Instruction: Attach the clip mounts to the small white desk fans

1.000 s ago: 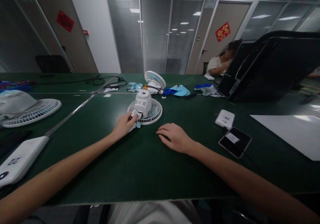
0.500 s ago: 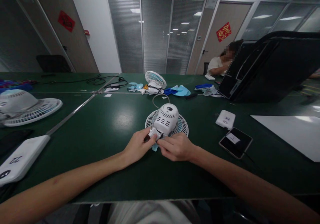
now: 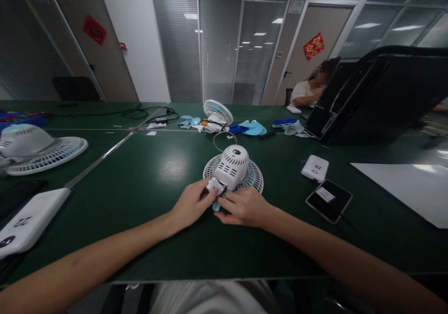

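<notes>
A small white fan [image 3: 231,162] with a vented motor housing lies face down on its round grille, its back towards me. My left hand [image 3: 192,204] pinches the white jointed piece at the housing's near end between thumb and fingers. From the right, my right hand [image 3: 245,206] has its bent fingers against the same end. Its thumb and index finger lie on either side of a small light-blue piece [image 3: 216,206]. Fingertip contact there is partly hidden. A thin wire loop [image 3: 215,141] arches up behind the housing.
Another white fan [image 3: 217,113] stands farther back among light-blue blades [image 3: 255,127] and wrappers. One more fan [image 3: 45,153] lies at left near a white power bank [image 3: 33,220]. At right are a smaller power bank [image 3: 315,168], a phone [image 3: 329,201] and a large black case [image 3: 381,94]; a person sits beyond.
My right thumb has moved down and away from the fingers, beside the light-blue piece; the right fingers have uncurled a little. The left hand keeps its hold and the fan stays almost still.
</notes>
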### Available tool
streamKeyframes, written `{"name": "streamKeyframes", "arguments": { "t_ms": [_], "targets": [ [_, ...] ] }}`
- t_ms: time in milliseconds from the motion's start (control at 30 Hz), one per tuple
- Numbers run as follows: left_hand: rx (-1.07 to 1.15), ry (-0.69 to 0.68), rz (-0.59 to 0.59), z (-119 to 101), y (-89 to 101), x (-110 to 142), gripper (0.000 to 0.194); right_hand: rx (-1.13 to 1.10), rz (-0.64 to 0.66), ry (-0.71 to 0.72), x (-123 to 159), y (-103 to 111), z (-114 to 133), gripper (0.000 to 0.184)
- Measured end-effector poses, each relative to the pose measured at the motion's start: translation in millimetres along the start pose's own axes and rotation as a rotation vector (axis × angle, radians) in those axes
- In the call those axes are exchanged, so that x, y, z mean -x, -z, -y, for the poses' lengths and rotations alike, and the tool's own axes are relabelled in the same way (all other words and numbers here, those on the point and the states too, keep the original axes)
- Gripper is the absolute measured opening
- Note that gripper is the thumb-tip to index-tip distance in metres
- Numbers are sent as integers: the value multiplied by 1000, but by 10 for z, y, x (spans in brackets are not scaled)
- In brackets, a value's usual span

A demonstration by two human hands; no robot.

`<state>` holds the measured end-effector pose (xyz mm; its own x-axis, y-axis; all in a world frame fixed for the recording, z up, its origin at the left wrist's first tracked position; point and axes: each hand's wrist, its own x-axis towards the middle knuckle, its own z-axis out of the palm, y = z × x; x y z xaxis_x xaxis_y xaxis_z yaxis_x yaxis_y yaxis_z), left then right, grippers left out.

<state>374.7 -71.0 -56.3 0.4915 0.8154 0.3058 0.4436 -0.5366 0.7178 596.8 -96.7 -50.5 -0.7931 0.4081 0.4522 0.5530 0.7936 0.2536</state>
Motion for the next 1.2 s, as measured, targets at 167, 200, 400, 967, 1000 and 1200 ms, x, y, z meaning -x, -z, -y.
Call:
{"name": "streamKeyframes", "arguments": {
  "t_ms": [167, 200, 400, 967, 1000, 1200],
  "targets": [
    [-206, -53, 56, -24, 124, 28, 30, -6, 6, 2, -11, 9, 2, 38],
    [-264, -59, 76, -41, 166, 30, 32, -5, 6, 2, -11, 10, 3, 38],
    [-526, -134, 327, -149, 462, -5, 46, 8, 27, -12, -29, 30, 24, 31],
    [-157, -73, 440, -136, 764, -117, 37, -171, -78, -54, 5, 3, -25, 27],
    [-130, -49, 434, -138, 754, -114, 39, -181, -87, -53, 4, 6, -30, 27],
    [-97, 104, 371, -230, 674, -62, 39, -205, -104, -57, -5, 1, -37, 28]
  ]
}}
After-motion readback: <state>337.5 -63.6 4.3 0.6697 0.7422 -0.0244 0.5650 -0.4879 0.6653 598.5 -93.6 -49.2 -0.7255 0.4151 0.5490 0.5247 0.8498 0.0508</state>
